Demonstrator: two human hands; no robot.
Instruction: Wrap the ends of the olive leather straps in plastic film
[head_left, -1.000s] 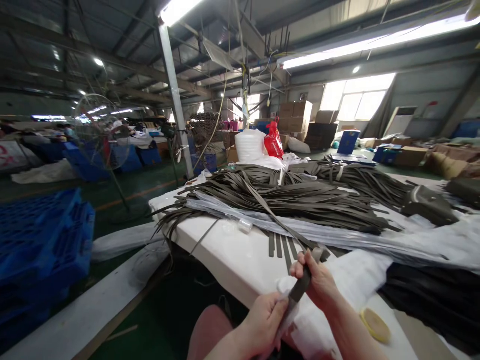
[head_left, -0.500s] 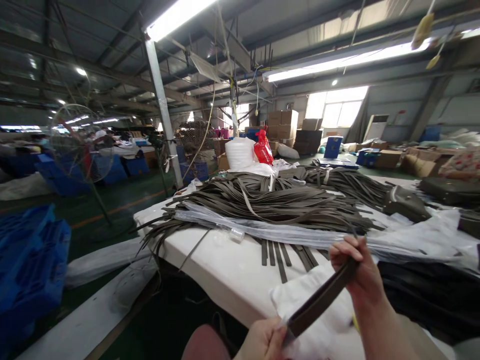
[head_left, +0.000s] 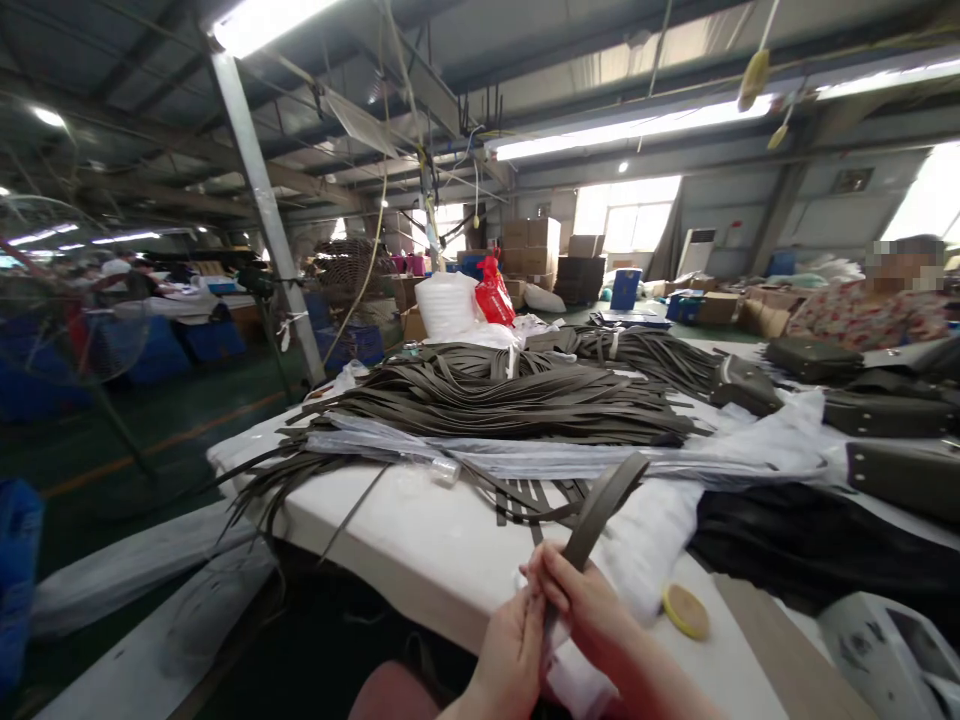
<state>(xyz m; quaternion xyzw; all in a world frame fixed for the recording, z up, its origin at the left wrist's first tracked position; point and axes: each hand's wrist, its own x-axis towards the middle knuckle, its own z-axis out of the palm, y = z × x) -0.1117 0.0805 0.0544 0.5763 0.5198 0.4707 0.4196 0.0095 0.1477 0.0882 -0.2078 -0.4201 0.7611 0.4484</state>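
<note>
Both my hands meet low in the middle of the view, closed on one dark grey-brown strap that rises up and to the right from them. My left hand pinches its lower part together with a bit of white cloth. My right hand grips the strap just above. Behind lies a big heap of similar straps on the white table, with a few single straps laid flat near the hands.
A yellow round disc lies right of my hands. Dark bags and black material cover the table's right side. Another person sits at far right. A steel post, fans and blue crates stand left; boxes at the back.
My right hand, which had slid up and right along the strap, has come back down to the left hand. The strap's free end now stands up. The camera has turned right.
</note>
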